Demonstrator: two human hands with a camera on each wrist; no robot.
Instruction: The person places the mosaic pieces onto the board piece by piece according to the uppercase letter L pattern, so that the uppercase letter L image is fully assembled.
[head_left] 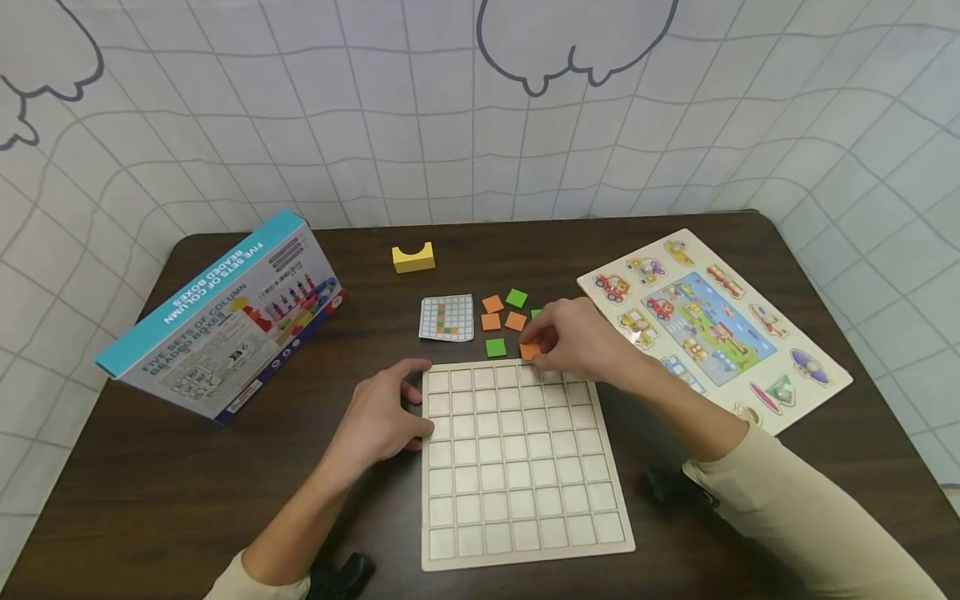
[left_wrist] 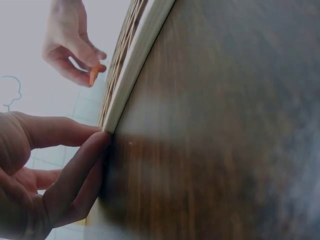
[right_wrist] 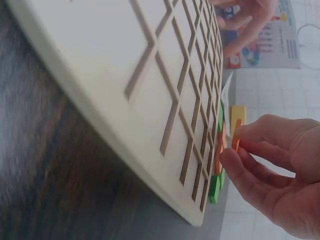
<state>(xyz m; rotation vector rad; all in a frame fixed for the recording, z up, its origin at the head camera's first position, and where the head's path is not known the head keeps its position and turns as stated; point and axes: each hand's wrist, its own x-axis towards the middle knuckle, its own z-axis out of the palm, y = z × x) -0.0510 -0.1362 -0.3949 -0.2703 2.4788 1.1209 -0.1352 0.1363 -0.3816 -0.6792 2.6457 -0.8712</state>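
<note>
A pale wooden grid board (head_left: 517, 467) lies flat on the table. My left hand (head_left: 382, 414) steadies it, thumb and forefinger spread apart along its left edge; in the left wrist view the fingertips (left_wrist: 102, 134) meet the rim. Just over the board's far edge, my right hand (head_left: 581, 340) pinches an orange square tile (head_left: 529, 351) between thumb and fingers; the right wrist view shows this tile (right_wrist: 237, 134) edge-on. Beyond the board lie loose orange tiles (head_left: 491, 322) and green tiles (head_left: 496, 347), one green tile partly hidden by the right hand. A pattern card (head_left: 446, 318) lies left of them.
At the left stands a blue and white box (head_left: 232, 325). A yellow block (head_left: 413, 258) with a curved cutout sits at the back. On the right a picture puzzle board (head_left: 716, 333) lies under the right forearm. A gridded curtain (head_left: 420, 125) hangs behind the table.
</note>
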